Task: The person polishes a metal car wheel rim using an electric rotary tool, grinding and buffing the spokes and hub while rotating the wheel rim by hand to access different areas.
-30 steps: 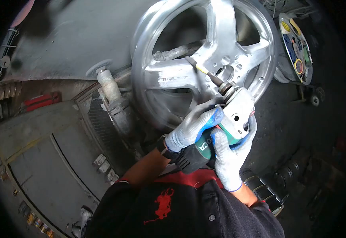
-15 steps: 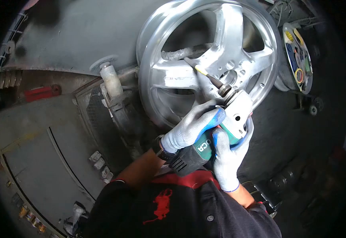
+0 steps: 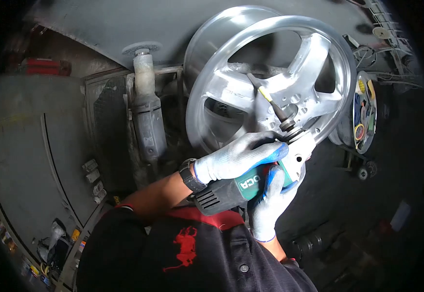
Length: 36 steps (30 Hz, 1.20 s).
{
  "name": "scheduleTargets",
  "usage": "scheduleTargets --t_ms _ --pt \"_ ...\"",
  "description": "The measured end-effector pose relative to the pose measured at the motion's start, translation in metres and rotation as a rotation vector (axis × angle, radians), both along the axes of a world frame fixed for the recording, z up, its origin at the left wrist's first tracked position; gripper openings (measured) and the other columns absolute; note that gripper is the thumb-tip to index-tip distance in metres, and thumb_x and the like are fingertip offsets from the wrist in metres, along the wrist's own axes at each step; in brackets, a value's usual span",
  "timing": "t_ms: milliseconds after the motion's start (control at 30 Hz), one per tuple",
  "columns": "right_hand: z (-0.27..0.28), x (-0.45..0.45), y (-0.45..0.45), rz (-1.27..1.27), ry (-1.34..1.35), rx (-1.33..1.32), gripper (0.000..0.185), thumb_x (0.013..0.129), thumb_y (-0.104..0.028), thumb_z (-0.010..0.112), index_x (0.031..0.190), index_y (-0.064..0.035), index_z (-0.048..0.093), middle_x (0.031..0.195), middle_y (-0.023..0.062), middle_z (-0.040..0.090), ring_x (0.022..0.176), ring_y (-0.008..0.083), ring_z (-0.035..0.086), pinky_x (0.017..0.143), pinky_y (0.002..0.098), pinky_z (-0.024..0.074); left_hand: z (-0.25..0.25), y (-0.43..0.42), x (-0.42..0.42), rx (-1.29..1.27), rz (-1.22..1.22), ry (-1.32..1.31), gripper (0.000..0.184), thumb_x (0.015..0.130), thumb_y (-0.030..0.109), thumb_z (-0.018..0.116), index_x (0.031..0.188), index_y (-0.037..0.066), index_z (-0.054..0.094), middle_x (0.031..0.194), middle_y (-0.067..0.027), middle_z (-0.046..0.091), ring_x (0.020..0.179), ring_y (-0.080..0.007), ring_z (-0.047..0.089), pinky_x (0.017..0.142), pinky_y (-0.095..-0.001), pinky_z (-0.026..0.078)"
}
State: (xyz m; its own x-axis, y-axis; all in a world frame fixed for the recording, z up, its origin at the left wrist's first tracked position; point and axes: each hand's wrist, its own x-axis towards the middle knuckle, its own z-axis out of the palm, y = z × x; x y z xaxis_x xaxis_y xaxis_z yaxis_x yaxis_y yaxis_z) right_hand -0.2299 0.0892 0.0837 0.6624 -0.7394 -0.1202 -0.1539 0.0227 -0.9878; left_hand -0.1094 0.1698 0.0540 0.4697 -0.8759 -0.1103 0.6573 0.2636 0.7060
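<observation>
A green-and-black DCA angle grinder point(image 3: 252, 185) with a pale metal head is in both my gloved hands. My left hand point(image 3: 241, 156), with a black watch at the wrist, is closed over the upper side of the tool near its head. From below, my right hand point(image 3: 276, 199) wraps the other side, its thumb along the body. A long tapered attachment point(image 3: 276, 108) with a yellow band extends from the grinder's head. Its dark tip overlaps a spoke of the shiny alloy wheel point(image 3: 314, 73); I cannot tell whether they touch.
Left of the wheel, a dusty grinder point(image 3: 150, 121) is mounted upright with a disc on top. A round tray point(image 3: 373, 117) of tapes and small items stands at the right. A red object point(image 3: 44, 66) lies at upper left. Grey panels point(image 3: 20, 146) fill the left side.
The view has shifted, so the wheel and tray appear lower and farther right. Both hands keep their hold on the grinder, whose attachment stays over the same spoke.
</observation>
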Motion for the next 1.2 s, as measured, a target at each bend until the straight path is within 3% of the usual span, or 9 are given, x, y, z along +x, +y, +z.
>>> scheduleTargets --t_ms 300,367,500,700,833,933,1067,1133,1200 --pt "0.002 0.003 0.011 0.044 0.020 0.025 0.082 0.086 -0.014 0.072 0.148 0.0068 0.022 0.140 0.0195 0.042 0.124 0.0231 0.046 0.107 0.0364 0.0363 -0.002 0.018 -0.005 0.139 0.071 0.028 0.041 0.100 0.019 0.056 0.134 -0.003 0.051 0.116 -0.0057 0.062 0.111 -0.0097 0.054 0.099 -0.0253 0.042" --pt "0.004 0.005 0.012 0.050 0.018 0.053 0.083 0.085 -0.014 0.072 0.148 0.0070 0.022 0.139 0.0196 0.043 0.124 0.0232 0.047 0.107 0.0363 0.0365 0.002 0.017 -0.002 0.027 0.048 0.073 0.041 0.100 0.019 0.055 0.135 -0.004 0.051 0.115 -0.0054 0.062 0.111 -0.0089 0.054 0.099 -0.0255 0.042" --pt "0.005 0.003 0.006 0.019 0.027 0.034 0.083 0.086 -0.015 0.073 0.148 0.0072 0.023 0.139 0.0198 0.043 0.123 0.0231 0.047 0.107 0.0365 0.0363 -0.006 0.007 -0.004 0.097 0.057 -0.053 0.039 0.101 0.020 0.055 0.133 -0.001 0.053 0.114 -0.0039 0.061 0.110 -0.0077 0.053 0.098 -0.0254 0.042" --pt "0.003 0.000 -0.007 -0.080 0.038 -0.010 0.079 0.088 -0.017 0.070 0.147 0.0067 0.023 0.138 0.0198 0.044 0.124 0.0235 0.046 0.107 0.0371 0.0360 -0.007 -0.018 -0.002 -0.022 -0.012 -0.067 0.031 0.101 0.025 0.053 0.122 0.002 0.059 0.107 0.0004 0.061 0.103 -0.0074 0.053 0.094 -0.0258 0.042" --pt "0.006 0.003 -0.007 -0.117 0.031 0.059 0.080 0.088 -0.018 0.071 0.147 0.0069 0.023 0.139 0.0199 0.043 0.125 0.0236 0.046 0.107 0.0373 0.0355 -0.011 -0.019 -0.002 -0.029 -0.041 -0.128 0.035 0.101 0.025 0.055 0.128 0.003 0.058 0.111 -0.0018 0.061 0.109 -0.0093 0.054 0.099 -0.0259 0.041" --pt "0.001 -0.002 -0.005 -0.062 0.056 -0.048 0.080 0.088 -0.017 0.071 0.148 0.0069 0.022 0.138 0.0192 0.044 0.124 0.0230 0.046 0.107 0.0371 0.0358 -0.003 -0.009 -0.006 -0.005 0.054 -0.004 0.034 0.100 0.029 0.056 0.120 0.002 0.061 0.106 -0.0036 0.064 0.101 -0.0081 0.054 0.093 -0.0264 0.044" --pt "0.005 0.002 0.003 -0.019 0.003 0.043 0.082 0.087 -0.014 0.072 0.148 0.0066 0.021 0.136 0.0178 0.046 0.122 0.0220 0.048 0.105 0.0364 0.0375 -0.003 0.001 -0.007 0.077 0.053 0.028 0.033 0.100 0.027 0.057 0.123 0.003 0.060 0.109 -0.0025 0.063 0.103 -0.0068 0.054 0.094 -0.0251 0.043" --pt "0.006 0.003 0.007 0.010 0.002 0.046 0.082 0.086 -0.013 0.072 0.148 0.0063 0.023 0.135 0.0177 0.047 0.121 0.0219 0.049 0.105 0.0360 0.0386 -0.008 0.006 -0.005 0.044 -0.003 0.074 0.044 0.101 0.020 0.054 0.138 -0.003 0.048 0.124 -0.0065 0.058 0.115 -0.0104 0.053 0.103 -0.0263 0.040" --pt "0.003 0.004 0.006 -0.002 0.020 0.028 0.081 0.084 -0.012 0.073 0.147 0.0060 0.025 0.134 0.0174 0.047 0.120 0.0214 0.050 0.103 0.0354 0.0398 -0.004 0.007 -0.005 0.055 0.024 0.024 0.041 0.102 0.020 0.052 0.136 -0.003 0.050 0.120 -0.0050 0.059 0.111 -0.0091 0.053 0.100 -0.0262 0.042"
